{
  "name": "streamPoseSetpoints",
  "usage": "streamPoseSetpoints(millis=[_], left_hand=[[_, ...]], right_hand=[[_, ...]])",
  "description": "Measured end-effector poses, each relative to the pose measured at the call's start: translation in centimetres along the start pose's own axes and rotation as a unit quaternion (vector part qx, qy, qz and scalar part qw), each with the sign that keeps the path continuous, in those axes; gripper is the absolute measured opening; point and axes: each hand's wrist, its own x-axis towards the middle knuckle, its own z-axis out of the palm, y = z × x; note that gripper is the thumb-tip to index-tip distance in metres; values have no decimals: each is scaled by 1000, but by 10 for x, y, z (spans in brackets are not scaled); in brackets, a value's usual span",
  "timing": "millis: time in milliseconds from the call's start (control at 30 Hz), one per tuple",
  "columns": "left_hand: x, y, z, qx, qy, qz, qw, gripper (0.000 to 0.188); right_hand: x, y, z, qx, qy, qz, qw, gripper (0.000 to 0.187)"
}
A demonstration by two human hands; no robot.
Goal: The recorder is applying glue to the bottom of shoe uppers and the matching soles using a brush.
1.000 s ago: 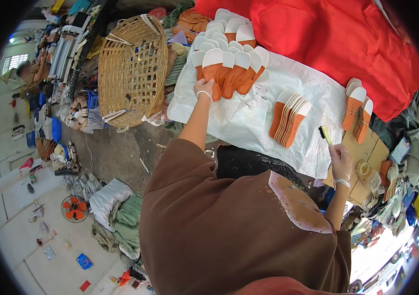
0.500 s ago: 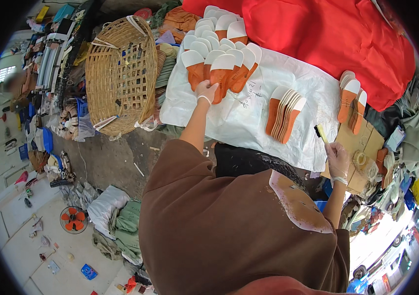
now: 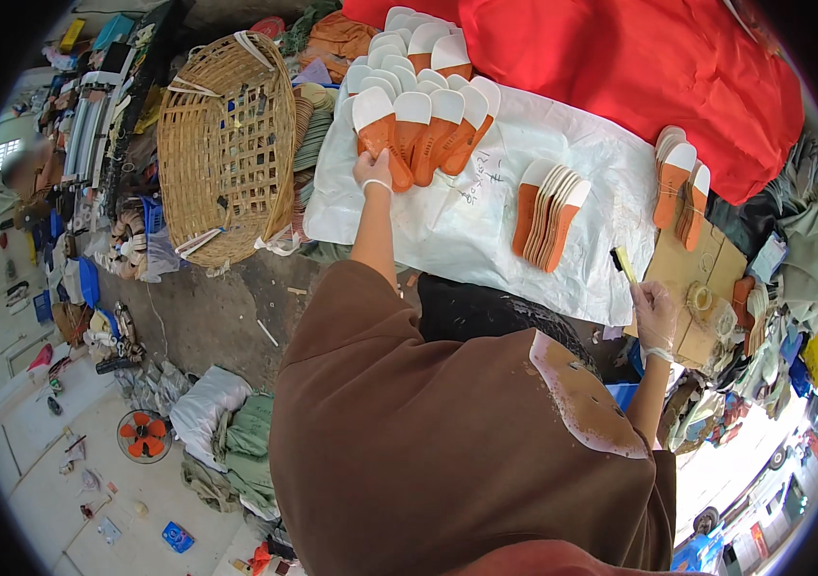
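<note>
My left hand (image 3: pixel 373 170), in a thin clear glove, grips the lower end of an orange shoe insole (image 3: pixel 380 135) with a white front part. That insole is the leftmost in a fanned, overlapping row, and behind it lies a heap of similar insoles (image 3: pixel 431 42). At the right, my gloved right hand (image 3: pixel 655 309) is closed around a small brush (image 3: pixel 625 266) with a pale yellow head and dark bristles. Between my hands, a neat row of stacked insoles (image 3: pixel 551 219) leans together on the white sheet (image 3: pixel 457 235).
Red cloth (image 3: pixel 620 86) covers the far right of the work surface. Two bundles of insoles (image 3: pixel 679 187) lie at its edge, near a cardboard piece (image 3: pixel 711 259) and a clear round container (image 3: pixel 713 312). A woven basket (image 3: pixel 226 154) stands left; a fan (image 3: pixel 144 436) is on the floor.
My left hand has moved left, from an insole in the middle of the fanned row to the leftmost one. My right hand stays in nearly the same place with the brush.
</note>
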Motion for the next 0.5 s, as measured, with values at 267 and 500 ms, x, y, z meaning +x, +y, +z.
streamPoseSetpoints(millis=[267,500], left_hand=[[-30,44,23,371,171,-29,912,38],[-46,71,32,319,143,23,937,46]], right_hand=[[-5,4,3,-20,-7,41,999,25],[-7,79,6,-1,32,54,998,27]])
